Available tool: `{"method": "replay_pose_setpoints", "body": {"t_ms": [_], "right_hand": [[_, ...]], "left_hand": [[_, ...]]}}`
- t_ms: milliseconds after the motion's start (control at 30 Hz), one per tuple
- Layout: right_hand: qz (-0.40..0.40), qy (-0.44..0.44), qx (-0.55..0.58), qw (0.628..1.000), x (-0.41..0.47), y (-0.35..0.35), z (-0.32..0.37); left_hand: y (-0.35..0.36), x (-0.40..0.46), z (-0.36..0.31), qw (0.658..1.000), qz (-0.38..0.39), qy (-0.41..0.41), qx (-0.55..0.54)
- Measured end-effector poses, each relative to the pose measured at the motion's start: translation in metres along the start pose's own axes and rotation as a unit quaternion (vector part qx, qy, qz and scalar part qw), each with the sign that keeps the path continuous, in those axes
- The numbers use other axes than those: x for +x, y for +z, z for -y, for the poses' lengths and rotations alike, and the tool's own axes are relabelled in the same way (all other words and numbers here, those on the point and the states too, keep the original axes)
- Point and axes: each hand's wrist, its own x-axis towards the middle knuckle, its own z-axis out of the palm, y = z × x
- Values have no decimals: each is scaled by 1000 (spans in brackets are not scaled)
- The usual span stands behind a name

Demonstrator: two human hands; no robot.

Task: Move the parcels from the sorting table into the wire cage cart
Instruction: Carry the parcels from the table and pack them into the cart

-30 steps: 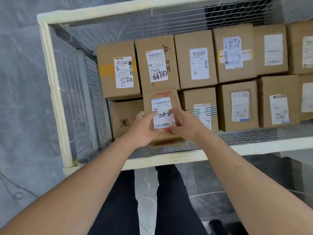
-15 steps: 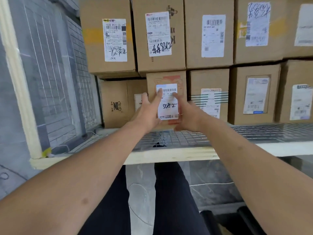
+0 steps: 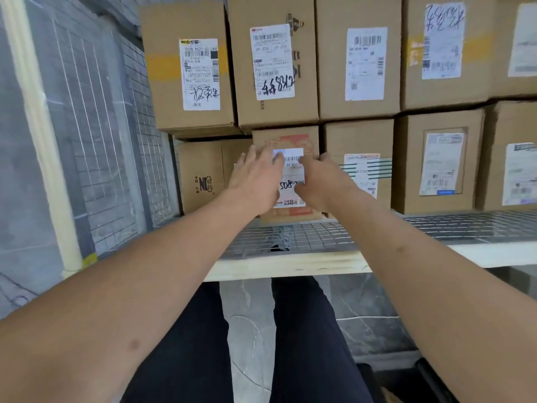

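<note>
— Head view: changed since a moment ago?
— Pushed deeper: small brown cardboard parcel with white label (image 3: 286, 141) now in the lower row near the left wall of the cream-framed wire cage cart (image 3: 290, 261). Left hand (image 3: 255, 177) and right hand (image 3: 318, 181) flat against its face, fingers straight, pressing, not gripping.
— Meaning?
— Seemingly seated; release likely next.
</note>
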Motion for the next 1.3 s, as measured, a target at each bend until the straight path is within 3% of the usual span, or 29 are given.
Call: {"method": "replay_pose_setpoints", "body": {"t_ms": [333, 567, 767, 1000, 1300], "right_hand": [[-123, -77, -45, 988, -101, -42, 32], [-175, -40, 28, 983, -211, -82, 64], [-274, -15, 34, 961, -302, -97, 100], [-384, 22, 30, 923, -410, -108, 139], [-488, 96, 29, 867, -543, -104, 159]], "left_hand": [[-92, -81, 7, 994, 6, 99, 35], [-171, -162, -4, 984, -57, 148, 84], [-226, -230, -9, 967, -104, 204, 109], [-295, -309, -25, 927, -205, 287, 129], [-353, -403, -65, 865, -275, 398, 134]]}}
